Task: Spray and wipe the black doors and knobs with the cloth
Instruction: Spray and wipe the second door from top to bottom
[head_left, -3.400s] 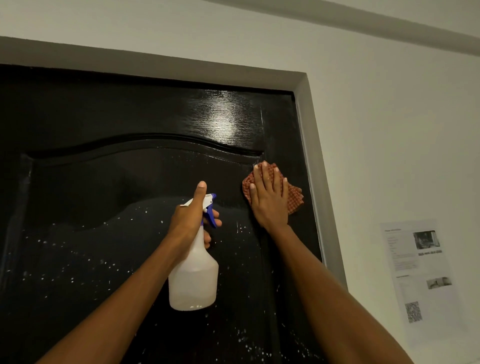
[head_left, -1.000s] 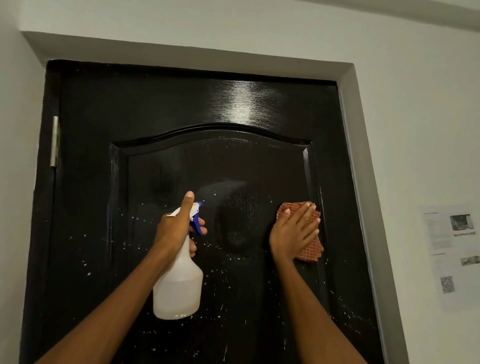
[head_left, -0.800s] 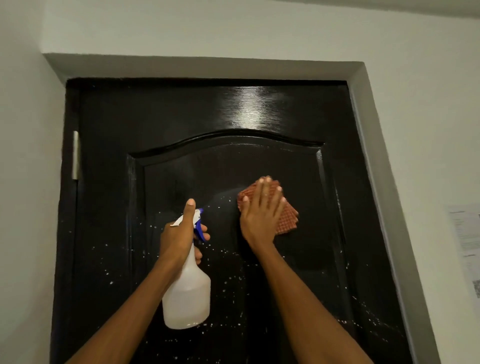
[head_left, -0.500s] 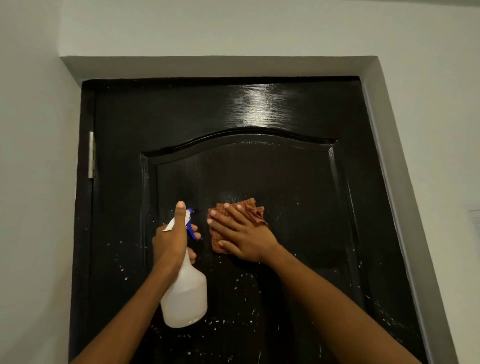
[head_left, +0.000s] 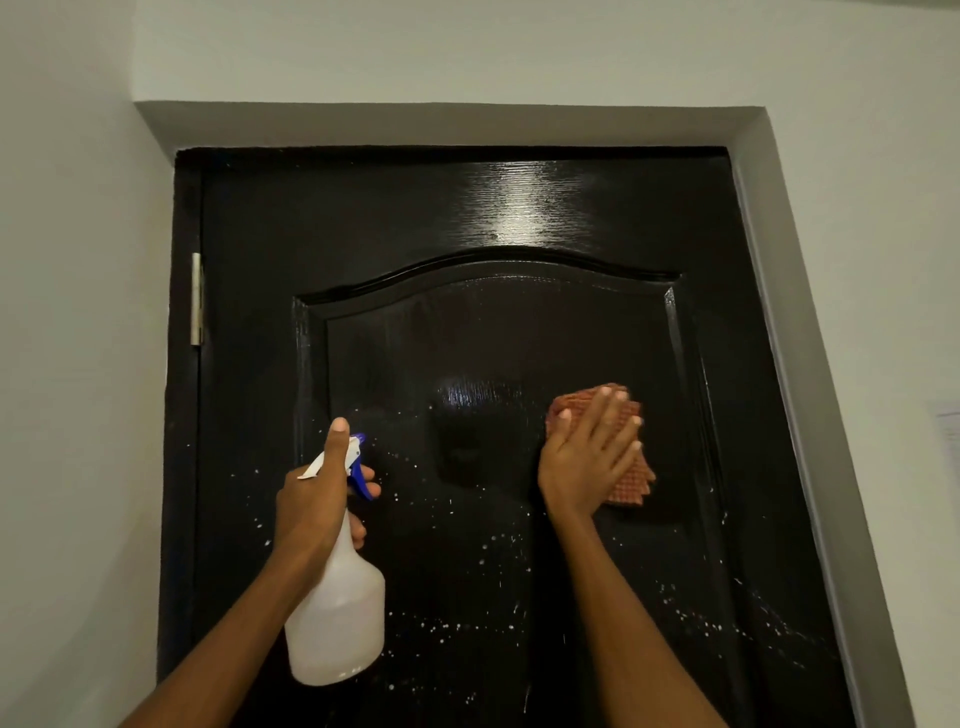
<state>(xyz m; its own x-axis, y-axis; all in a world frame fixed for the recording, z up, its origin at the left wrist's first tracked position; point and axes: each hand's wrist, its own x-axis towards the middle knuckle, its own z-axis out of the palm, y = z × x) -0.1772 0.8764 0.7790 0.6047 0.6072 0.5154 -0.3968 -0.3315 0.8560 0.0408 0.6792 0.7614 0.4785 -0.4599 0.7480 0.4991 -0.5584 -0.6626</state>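
Right hand (head_left: 589, 457) lies flat, fingers straight, pressing the orange cloth (head_left: 626, 478) against the black door (head_left: 519, 208) at centre-right of the frame, on the raised panel. Left hand (head_left: 311, 509) at lower centre-left wraps the neck of the white spray bottle (head_left: 337, 623), thumb up, fingers curled at the blue trigger (head_left: 361, 475). White droplets (head_left: 483, 548) speckle the lower door.

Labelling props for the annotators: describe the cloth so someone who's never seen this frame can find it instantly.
Start at the glossy black door filling the frame and go to the right side of its arched raised panel. There the right hand presses flat on the cloth, a small reddish-orange checked cloth. It is the only coloured, woven thing on the door; the left hand grips a white spray bottle.
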